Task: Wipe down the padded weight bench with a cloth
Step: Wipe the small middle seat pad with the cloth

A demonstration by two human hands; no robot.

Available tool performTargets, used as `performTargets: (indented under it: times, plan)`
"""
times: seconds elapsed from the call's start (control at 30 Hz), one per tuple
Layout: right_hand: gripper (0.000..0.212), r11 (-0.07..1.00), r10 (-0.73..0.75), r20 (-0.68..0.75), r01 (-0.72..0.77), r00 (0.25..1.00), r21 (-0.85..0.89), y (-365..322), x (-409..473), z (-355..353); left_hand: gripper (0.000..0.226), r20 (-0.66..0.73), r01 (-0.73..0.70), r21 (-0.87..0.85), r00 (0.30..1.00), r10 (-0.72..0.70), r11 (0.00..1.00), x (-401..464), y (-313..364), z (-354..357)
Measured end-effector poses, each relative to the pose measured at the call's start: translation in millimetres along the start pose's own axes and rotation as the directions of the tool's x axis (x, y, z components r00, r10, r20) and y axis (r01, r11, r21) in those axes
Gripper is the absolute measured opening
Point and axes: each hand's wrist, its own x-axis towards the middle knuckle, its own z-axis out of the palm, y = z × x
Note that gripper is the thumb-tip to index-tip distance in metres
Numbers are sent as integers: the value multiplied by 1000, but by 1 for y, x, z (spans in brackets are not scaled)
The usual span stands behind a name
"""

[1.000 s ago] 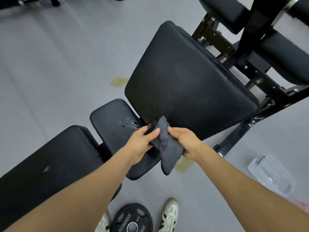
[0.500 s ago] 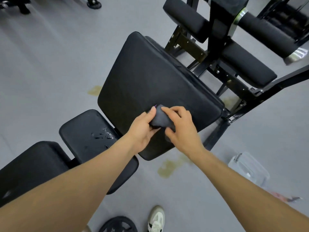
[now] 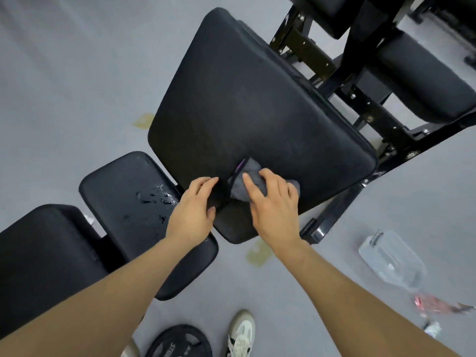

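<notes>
The large black padded back pad (image 3: 247,106) of the weight bench fills the middle of the view. A folded grey cloth (image 3: 247,180) lies on its near lower part. My right hand (image 3: 273,202) lies on top of the cloth, fingers spread over it and pressing it to the pad. My left hand (image 3: 193,210) hovers just left of the cloth with relaxed fingers, holding nothing. Left of the back pad, the smaller seat pad (image 3: 134,202) has wet drops and scuffs on its surface.
A further black pad (image 3: 43,256) lies at lower left. Black frame bars and roller pads (image 3: 422,86) stand at upper right. On the grey floor are a clear plastic box (image 3: 391,258), a weight plate (image 3: 180,341) and my shoe (image 3: 242,333).
The cloth went from hanging between both hands to folded on the back pad. My left hand has let go and my right hand now presses it flat.
</notes>
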Motion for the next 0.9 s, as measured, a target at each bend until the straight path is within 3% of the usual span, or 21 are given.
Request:
performTargets:
  times: [0.4, 0.57, 0.67, 0.8, 0.9]
  plan:
    - [60, 992, -129, 207, 125, 970, 31, -79, -30, 36, 56, -58, 129, 254, 991, -118, 958, -47, -80, -27]
    - [47, 981, -180, 50, 176, 982, 75, -104, 27, 23, 57, -128, 200, 264, 977, -171, 944, -49, -103, -47]
    - [49, 968, -238, 75, 243, 968, -59, -113, 61, 41, 62, -131, 246, 216, 966, -221, 945, -52, -115, -46]
    - [45, 882, -440, 31, 439, 897, -170, -85, 28, 64, 60, -140, 229, 180, 969, -206, 957, -57, -121, -37]
    - [47, 875, -448, 52, 449, 893, -182, -72, 0, 56, 60, -137, 239, 174, 967, -217, 955, -59, -122, -36]
